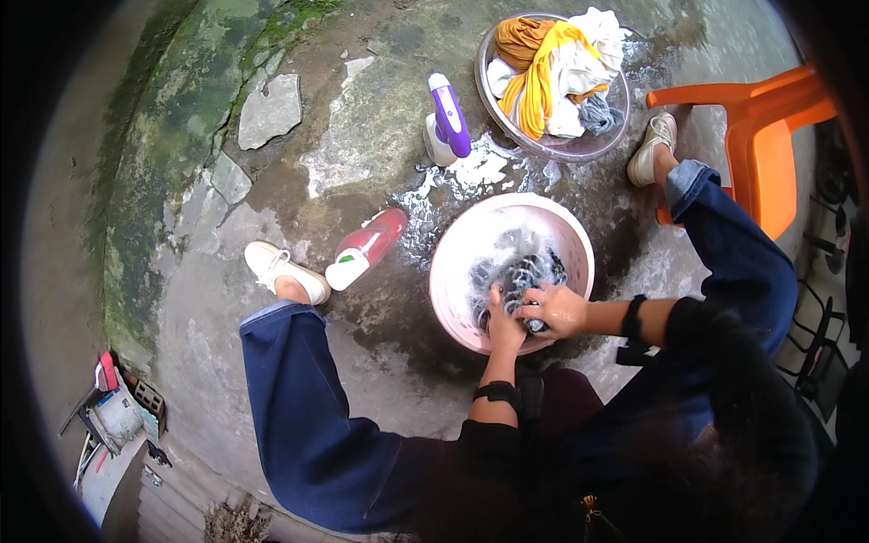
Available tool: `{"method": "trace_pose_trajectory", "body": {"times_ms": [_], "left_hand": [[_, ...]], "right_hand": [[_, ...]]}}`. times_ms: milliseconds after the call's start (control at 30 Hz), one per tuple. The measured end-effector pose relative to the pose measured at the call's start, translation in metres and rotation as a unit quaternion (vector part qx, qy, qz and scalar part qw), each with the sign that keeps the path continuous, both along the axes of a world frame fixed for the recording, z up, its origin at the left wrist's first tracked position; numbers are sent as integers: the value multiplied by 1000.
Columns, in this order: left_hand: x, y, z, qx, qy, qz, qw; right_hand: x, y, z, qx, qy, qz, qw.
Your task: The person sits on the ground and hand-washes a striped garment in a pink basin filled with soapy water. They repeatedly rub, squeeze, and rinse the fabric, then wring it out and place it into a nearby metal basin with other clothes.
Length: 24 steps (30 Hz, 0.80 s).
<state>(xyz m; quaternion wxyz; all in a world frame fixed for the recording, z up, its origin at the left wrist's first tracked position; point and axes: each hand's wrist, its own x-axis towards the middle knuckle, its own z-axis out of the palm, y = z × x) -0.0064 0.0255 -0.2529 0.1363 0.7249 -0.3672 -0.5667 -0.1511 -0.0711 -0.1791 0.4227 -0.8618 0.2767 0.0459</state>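
Observation:
Between my legs a pale pink plastic basin (448, 292) holds sudsy water and a wet dark cloth with light markings (526, 275). My right hand (553, 312) grips a bunched part of that cloth near the basin's near right side. Beside it, my left hand (506, 322) presses against the same cloth, its fingers partly hidden by foam and fabric; whether they close on it is unclear. White foam (506, 237) covers much of the water inside the basin.
A clear basin (483, 85) of yellow, brown, white and grey laundry stands at the far right. A purple-and-white bottle (448, 122) stands upright; a red bottle (370, 241) lies near my left shoe. An orange plastic chair (760, 156) is at right. Loose stone slabs (270, 112) lie on wet concrete.

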Motion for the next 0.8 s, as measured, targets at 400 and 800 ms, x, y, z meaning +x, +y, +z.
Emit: {"method": "trace_pose_trajectory", "body": {"times_ms": [400,800], "left_hand": [[-2,-24,42,-12,-74,53,996],[-29,-3,109,-101,-273,-43,956]], "right_hand": [[76,-66,-98,123,248,-250,928],[45,-112,-20,73,81,-206,972]]}}
